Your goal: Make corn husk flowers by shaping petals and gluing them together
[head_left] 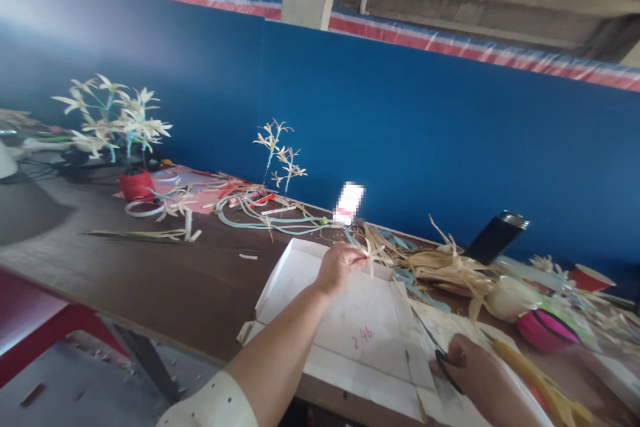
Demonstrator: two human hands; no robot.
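My left hand [339,269] is closed in a pinch on a small pale flower [373,255] with thin pointed petals. It hovers over the far side of a shallow white cardboard box [320,327] that has pink handwriting inside. Lower right, my right hand [467,363] is wrapped round the dark handles of a pair of scissors [433,340]. Their blades point up and left along the box's right edge. A bundle of dried tan husks [440,263] lies just beyond the box, near both hands.
A red pot [137,185] with pale flowers stands at the left. Blue-green cords [235,219] curl behind the box. A black tumbler [495,237], a pink pouch [547,330] and a red cup [591,277] are at the right. A blue panel [425,127] rises behind the table.
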